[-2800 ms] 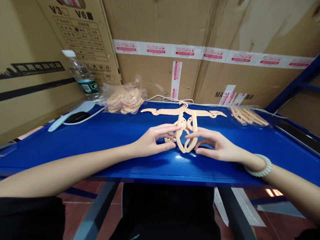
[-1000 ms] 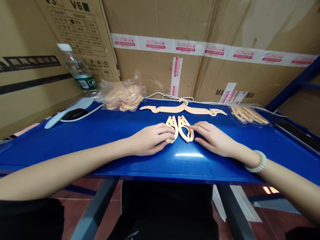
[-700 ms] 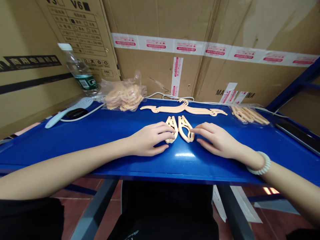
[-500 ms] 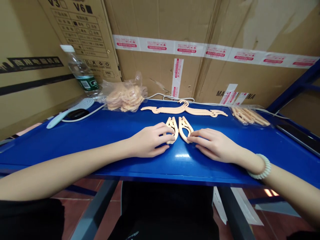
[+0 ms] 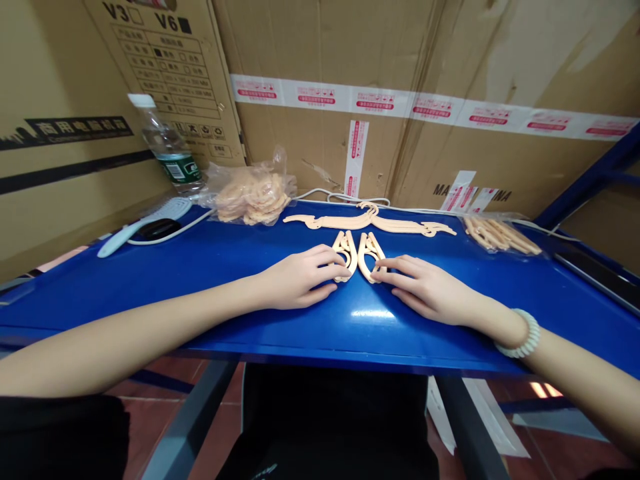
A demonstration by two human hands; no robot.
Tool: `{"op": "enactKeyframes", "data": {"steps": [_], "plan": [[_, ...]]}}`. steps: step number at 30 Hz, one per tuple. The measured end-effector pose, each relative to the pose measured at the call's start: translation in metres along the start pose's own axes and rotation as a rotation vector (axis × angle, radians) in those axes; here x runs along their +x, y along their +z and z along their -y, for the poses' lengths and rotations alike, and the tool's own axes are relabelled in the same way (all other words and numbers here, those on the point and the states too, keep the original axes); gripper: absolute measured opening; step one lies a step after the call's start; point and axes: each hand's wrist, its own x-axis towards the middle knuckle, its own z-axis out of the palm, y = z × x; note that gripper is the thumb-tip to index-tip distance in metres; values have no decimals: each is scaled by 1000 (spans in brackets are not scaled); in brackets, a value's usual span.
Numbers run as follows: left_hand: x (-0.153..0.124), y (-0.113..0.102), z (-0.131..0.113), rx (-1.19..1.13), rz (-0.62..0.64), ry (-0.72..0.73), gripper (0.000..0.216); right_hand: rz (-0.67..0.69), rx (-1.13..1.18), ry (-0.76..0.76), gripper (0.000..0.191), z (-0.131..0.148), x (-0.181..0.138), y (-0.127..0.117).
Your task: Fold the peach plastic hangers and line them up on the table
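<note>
the work surface is a glossy blue table point(image 5: 200, 280), pushed up against a wall of big cardboard boxes point(image 5: 310, 53) crossed by a strip of white and red tape point(image 5: 430, 110). a blue shelf post point(image 5: 585, 183) slants up far out to the right of the hands, and red floor tiles point(image 5: 150, 380) show under the table edge.

the left hand point(image 5: 295, 283) lies low on the table, fingers loosely curled and resting on the near end of the left plastic piece point(image 5: 347, 248), thumb on the table beneath; it presses more than pinches. the right hand point(image 5: 425, 290), with a pale bead bracelet point(image 5: 523, 337) on its wrist, lies flat with fingers slightly spread, the fingertips touching the near end of the right plastic piece point(image 5: 369, 248). the two peach looped pieces lie flat side by side, just apart, between the two sets of fingertips and pointing away from them.

just beyond the pieces a flat peach hanger point(image 5: 370, 223) stretches crosswise, and a white cable point(image 5: 320, 195) runs behind it along the boxes. further off to the left of the left hand sit a clear bag of peach parts point(image 5: 250, 193), a water bottle point(image 5: 167, 150) leaning on a box, a pale blue hairbrush point(image 5: 145, 223) and a small black object point(image 5: 157, 229) beside it. out to the right of the right hand is a bag of thin peach strips point(image 5: 500, 233). nothing lies between the hands and the pieces.
</note>
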Motion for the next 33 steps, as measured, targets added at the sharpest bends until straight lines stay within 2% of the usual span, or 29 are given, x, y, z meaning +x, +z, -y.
{"op": "enactKeyframes", "data": {"steps": [7, 11, 15, 19, 22, 26, 33], "plan": [[0, 0, 0, -52, -2, -26, 31, 8, 20, 27, 42, 0, 0, -1], [3, -2, 2, -161, -83, -85, 29, -1, 19, 45, 41, -2, -1, -1], [4, -3, 14, -231, -176, -296, 26, -18, 2, 65, 39, -11, -4, -6], [1, 0, 30, -196, -161, -498, 26, -25, 10, 108, 35, -25, -9, -12], [0, 2, 33, -101, -110, -489, 16, -33, 20, 125, 33, -33, -11, -12], [0, 2, 26, -77, -72, -411, 16, -18, 41, 124, 34, -33, -10, -10], [-1, 3, 25, -87, -85, -415, 16, -3, 41, 134, 35, -30, -8, -10]]}}
